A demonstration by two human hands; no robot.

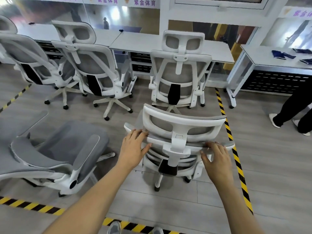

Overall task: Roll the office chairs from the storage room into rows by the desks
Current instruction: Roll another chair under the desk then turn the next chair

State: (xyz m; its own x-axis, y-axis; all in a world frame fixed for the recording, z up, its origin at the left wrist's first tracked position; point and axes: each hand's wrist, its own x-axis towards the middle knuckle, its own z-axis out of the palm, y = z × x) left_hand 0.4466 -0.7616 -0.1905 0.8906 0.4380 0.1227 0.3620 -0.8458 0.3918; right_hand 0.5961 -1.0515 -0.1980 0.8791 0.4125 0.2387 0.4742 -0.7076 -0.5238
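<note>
The office chair (179,132) we've got hold of sits on the grey plank floor (270,166) right in front of us. Its back is turned our way: white frame, grey mesh, headrest on top. Our left hand (133,147) is clamped on the top edge of the backrest at its left end, fingers curled over the far side and thumb pressed on the near side. Our right hand (217,157) grips the right end, fingers hooked over the edge and a bit spread, thumb sticking out toward the centre post.

Just ahead is a matching desk chair (180,70) pushed up to the long white desk (168,43), so ours lines up behind it. Further left along that desk are the middle chair (91,65) and the far-left chair (25,54), both angled a little. Another chair (55,149) sits close on our left, turned sideways.

Black-and-yellow hazard tape (234,149) runs along the floor just right of our chair, and more of it crosses by our shoes (114,228). Off to the right are another person's legs (292,105) in dark trousers. They're beside a second desk (270,62) with some dark blue cloths (283,54) on it.
</note>
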